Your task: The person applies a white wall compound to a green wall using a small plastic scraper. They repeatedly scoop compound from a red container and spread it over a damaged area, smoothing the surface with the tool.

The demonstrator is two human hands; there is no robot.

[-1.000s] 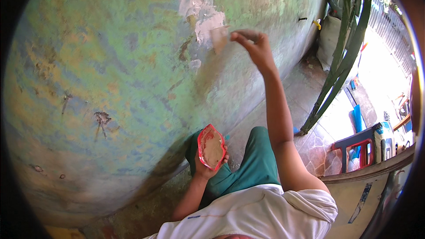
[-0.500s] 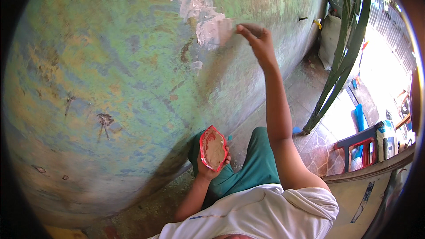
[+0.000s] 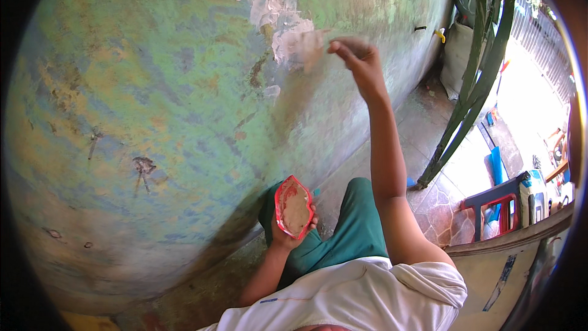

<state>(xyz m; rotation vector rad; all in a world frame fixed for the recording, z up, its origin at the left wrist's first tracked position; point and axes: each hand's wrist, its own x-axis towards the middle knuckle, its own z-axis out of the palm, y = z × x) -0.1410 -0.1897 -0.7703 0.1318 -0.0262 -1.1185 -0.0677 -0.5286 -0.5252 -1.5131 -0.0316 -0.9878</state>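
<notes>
My left hand point(image 3: 283, 237) is wrapped round an open red-rimmed pouch point(image 3: 278, 199), held in front of my knees. Beige-grey paste point(image 3: 295, 208) fills much of it. My right hand point(image 3: 359, 56) is raised to the painted wall point(image 3: 202, 86), its thumb and fingers closed together. Between its fingertips and the wall is a pale, flat-looking smear of motion; what I hold there is too blurred to name. Just left of that hand, a rough white patch of filler point(image 3: 288, 27) spreads up the green, blue and yellow surface.
Long green plant stems or leaves point(image 3: 468, 95) rise at the right, near a white sack point(image 3: 456, 55). A yellow tap point(image 3: 440, 35) sticks out of the wall. Farther right stand a dark blue and red plastic stool point(image 3: 496, 208) and a wooden-edged tan panel point(image 3: 490, 270).
My right hand has dropped slightly and stays beside the white patch, still blurred. The pouch in my left hand has shifted a little left and tilted, with more paste showing.
</notes>
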